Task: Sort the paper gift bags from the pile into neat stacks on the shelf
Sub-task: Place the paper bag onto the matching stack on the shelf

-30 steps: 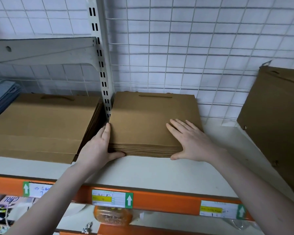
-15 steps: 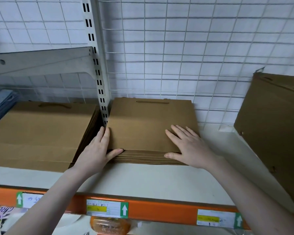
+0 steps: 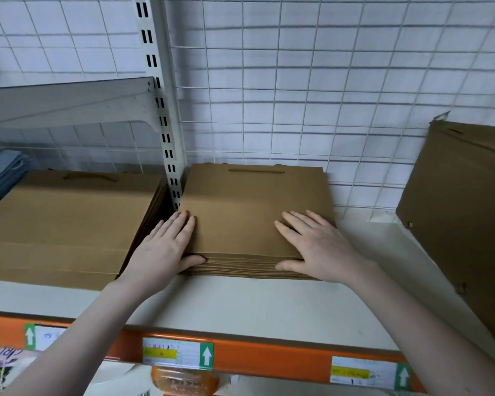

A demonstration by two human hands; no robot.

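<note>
Whereas the left thumb was hooked under the near edge a second earlier, it is now laid against that edge, and the stack is seated closer to the wire grid. Nearest, the white shelf board (image 3: 255, 307) is seen. On it, one left hand (image 3: 160, 250) and one right hand (image 3: 317, 247) are pressed flat, fingers straight, upon the middle stack of flat brown paper gift bags (image 3: 240, 212); squaring appears nearly complete. Three brown stacks are counted: a wider left stack (image 3: 69, 218), the middle one, and a leaning right stack (image 3: 463, 201).
</note>
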